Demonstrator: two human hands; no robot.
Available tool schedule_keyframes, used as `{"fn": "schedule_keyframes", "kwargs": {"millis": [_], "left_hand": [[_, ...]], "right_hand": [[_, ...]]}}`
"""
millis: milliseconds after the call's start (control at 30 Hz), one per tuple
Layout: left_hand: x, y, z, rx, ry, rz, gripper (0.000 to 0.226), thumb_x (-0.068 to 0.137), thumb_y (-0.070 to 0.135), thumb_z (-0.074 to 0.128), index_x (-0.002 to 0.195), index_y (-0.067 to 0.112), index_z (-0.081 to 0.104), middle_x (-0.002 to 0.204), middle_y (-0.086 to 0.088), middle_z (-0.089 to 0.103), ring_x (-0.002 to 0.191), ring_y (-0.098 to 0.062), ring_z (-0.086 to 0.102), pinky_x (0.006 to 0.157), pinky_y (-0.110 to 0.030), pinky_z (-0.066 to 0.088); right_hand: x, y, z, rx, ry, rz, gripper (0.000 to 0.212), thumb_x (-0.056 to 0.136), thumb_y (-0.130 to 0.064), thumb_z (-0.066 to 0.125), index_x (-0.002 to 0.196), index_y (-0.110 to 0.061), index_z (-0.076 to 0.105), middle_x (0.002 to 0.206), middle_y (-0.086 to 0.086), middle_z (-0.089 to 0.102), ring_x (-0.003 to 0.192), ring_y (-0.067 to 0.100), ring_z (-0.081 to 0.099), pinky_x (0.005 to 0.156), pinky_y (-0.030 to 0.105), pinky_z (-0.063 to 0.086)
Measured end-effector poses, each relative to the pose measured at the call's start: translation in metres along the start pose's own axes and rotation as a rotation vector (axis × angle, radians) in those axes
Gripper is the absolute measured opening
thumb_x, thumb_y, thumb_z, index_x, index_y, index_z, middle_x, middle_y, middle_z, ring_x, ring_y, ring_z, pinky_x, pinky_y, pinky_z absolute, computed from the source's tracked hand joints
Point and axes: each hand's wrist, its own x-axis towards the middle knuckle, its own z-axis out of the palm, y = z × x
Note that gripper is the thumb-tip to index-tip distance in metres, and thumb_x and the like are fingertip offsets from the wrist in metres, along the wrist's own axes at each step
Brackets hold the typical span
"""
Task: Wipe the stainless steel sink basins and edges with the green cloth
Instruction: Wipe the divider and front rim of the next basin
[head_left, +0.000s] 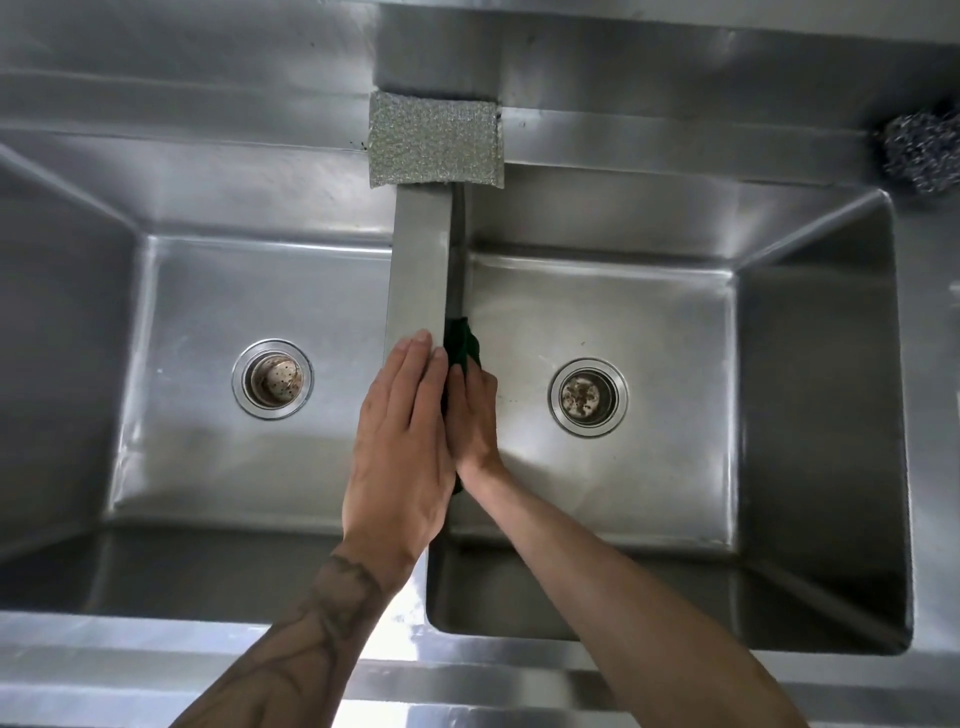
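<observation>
**Green cloth against the divider, both hands at the middle of the sink**

Head view: I'm looking straight down into a double stainless steel sink (156, 649), and both hands are meeting at the divider (418, 270) that runs between the two basins.

The left hand (400, 447) is lying flat on top of the divider's near half. Its fingers are straight and close together, pointing toward the back edge, and it is holding nothing.

The right hand (475, 415) is reaching down into the right basin (675, 322), just beside the left hand. It is pressing the green cloth (460, 340) against the divider's wall on the right-basin side. I'm seeing the cloth poking out beyond the fingers, and another dark scrap of it is showing under the wrist. The cloth is hiding the fingertips, so I cannot tell whether they are curling round it or lying straight on it.

The right drain (588, 396) is sitting in the middle of the right basin floor, near the right hand but apart from it. The left drain (272, 379) is sitting in the floor of the left basin (197, 291), and its strainer is looking brownish.

At the back edge, a silver sponge (435, 141) is lying where the divider meets the rear ledge. Off at the back right corner, a steel wool scourer (919, 153) is resting on the ledge, partly cut off by the edge of my view.
</observation>
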Motion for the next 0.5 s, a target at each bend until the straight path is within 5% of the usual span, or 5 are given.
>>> {"fn": "schedule_keyframes", "kwargs": {"millis": [133,233,500], "left_hand": [[0.002,0.005,-0.003,-0.106,0.049,-0.050,0.057,0.103,0.013,0.036,0.158,-0.001,0.040,0.169,-0.017,0.034,0.160,-0.032,0.027,0.132,-0.044,0.023],[0.001,0.006,-0.007,-0.163,0.052,-0.070,0.059,0.100,0.012,0.047,0.158,0.000,0.041,0.169,-0.015,0.034,0.160,-0.030,0.027,0.131,-0.046,0.024],[0.001,0.007,-0.009,-0.152,0.037,-0.069,0.058,0.105,0.020,0.033,0.159,0.000,0.040,0.170,-0.015,0.033,0.161,-0.031,0.025,0.132,-0.044,0.023]], "right_hand": [[-0.046,-0.005,-0.012,0.169,-0.092,-0.091,0.034,0.111,-0.035,0.043,0.141,-0.031,0.057,0.141,0.008,0.047,0.130,0.005,0.055,0.112,0.034,0.046],[-0.076,0.001,-0.020,0.289,-0.188,-0.112,0.037,0.109,-0.039,0.046,0.145,-0.037,0.052,0.152,0.006,0.041,0.141,0.016,0.051,0.117,0.039,0.044],[-0.022,0.065,-0.003,-0.127,-0.062,0.058,0.059,0.104,-0.060,0.034,0.151,-0.027,0.047,0.146,0.010,0.049,0.137,0.026,0.050,0.117,0.051,0.040]]}}
